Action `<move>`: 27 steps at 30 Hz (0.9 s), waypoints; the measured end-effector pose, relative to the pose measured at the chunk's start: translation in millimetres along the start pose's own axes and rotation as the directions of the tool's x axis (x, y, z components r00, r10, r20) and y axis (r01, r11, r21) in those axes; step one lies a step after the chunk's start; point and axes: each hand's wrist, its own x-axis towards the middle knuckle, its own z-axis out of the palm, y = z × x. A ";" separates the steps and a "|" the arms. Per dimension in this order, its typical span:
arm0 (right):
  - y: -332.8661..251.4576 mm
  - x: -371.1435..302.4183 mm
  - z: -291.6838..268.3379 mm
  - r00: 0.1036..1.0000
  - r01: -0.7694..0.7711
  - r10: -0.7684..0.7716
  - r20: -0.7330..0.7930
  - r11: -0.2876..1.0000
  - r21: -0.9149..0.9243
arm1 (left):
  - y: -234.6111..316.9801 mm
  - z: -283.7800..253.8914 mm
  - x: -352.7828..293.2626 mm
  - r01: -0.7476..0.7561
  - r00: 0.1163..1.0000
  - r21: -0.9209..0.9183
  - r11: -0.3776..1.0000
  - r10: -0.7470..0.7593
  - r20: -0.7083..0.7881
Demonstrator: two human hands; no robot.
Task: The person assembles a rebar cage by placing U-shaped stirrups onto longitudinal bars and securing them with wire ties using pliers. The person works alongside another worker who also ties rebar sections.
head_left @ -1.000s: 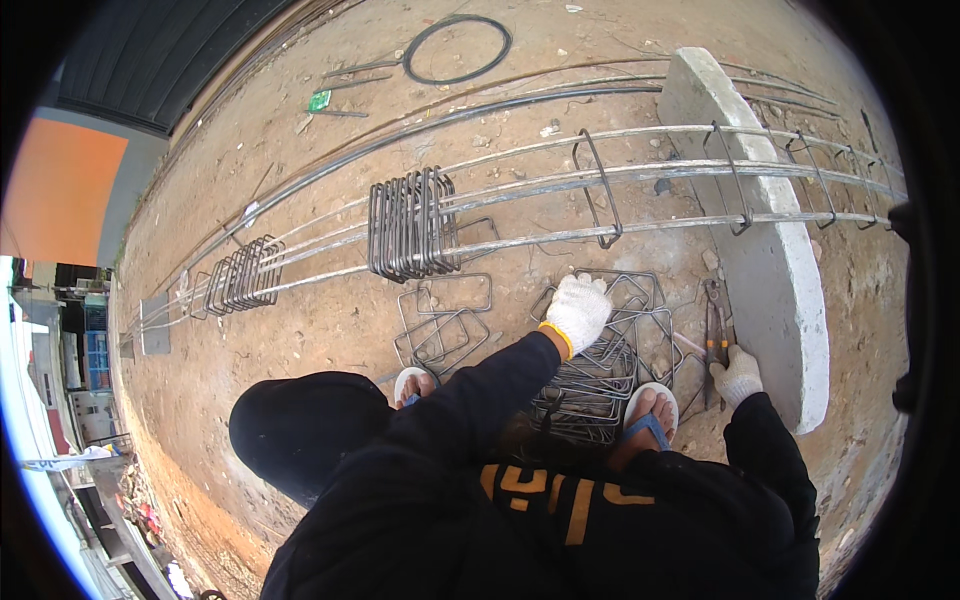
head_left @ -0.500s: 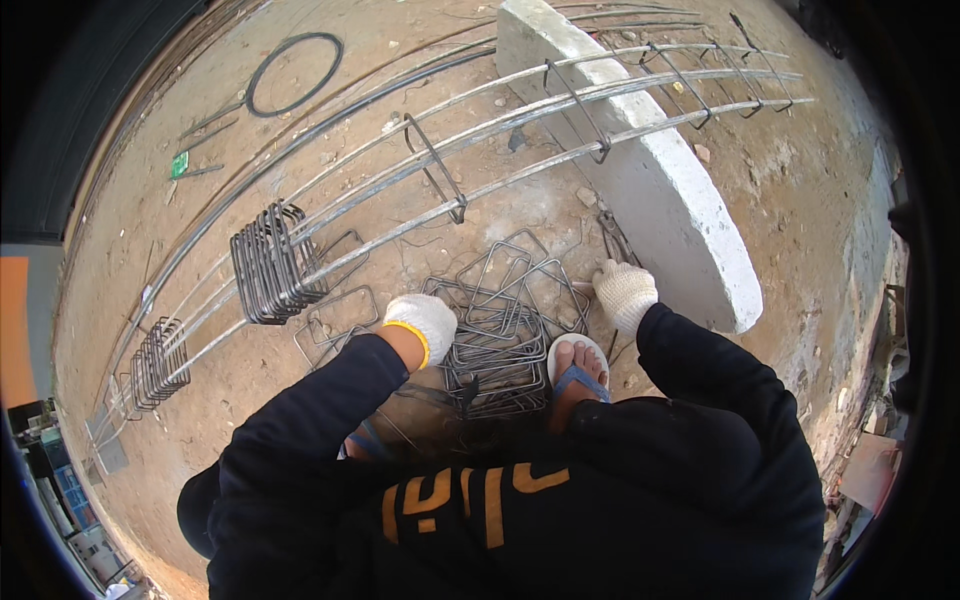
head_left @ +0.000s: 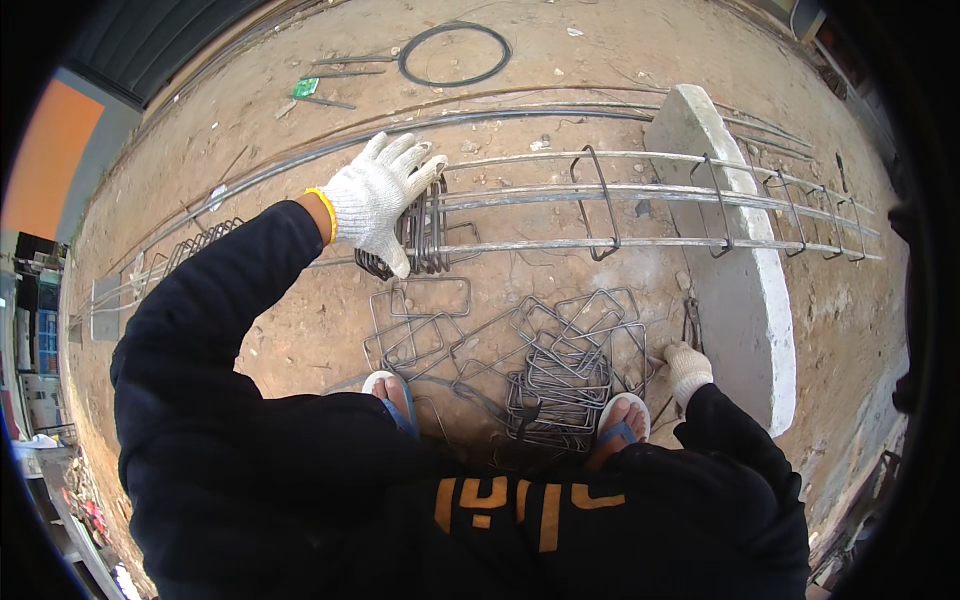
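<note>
My left hand, in a white knit glove with a yellow cuff, is spread wide against a tight bundle of steel stirrups. That bundle hangs around long rebar rods, and my thumb rests by its lower near side. My right hand, also gloved, is low beside the concrete slab with its fingers curled; what they grip, if anything, is hidden. Just beyond it lies a pincer-like tool. A pile of loose stirrups sits on the ground between my feet.
A concrete slab on edge supports the rods at right, where spaced stirrups hang. More stirrups sit on the rods at far left. A wire coil and a green packet lie on the dirt beyond.
My left hand has gone from above the loose pile up and left to the stirrup bundle, its fingers opening out. My right hand stays beside the slab. The view has shifted left.
</note>
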 end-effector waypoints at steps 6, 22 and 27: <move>-3.6 11.1 4.6 0.991 0.032 -0.007 0.133 0.982 -0.187 | 6.1 36.9 2.0 0.022 0.998 -0.168 0.985 -0.032 -0.055; 21.4 23.5 43.8 0.998 -0.048 0.049 0.032 0.998 -0.044 | 7.7 37.0 7.2 0.103 0.992 -0.381 0.919 -0.122 -0.025; 35.1 10.0 47.1 0.998 0.018 -0.013 -0.054 0.996 0.091 | 6.2 42.6 8.2 0.094 0.990 -0.393 0.915 -0.126 -0.056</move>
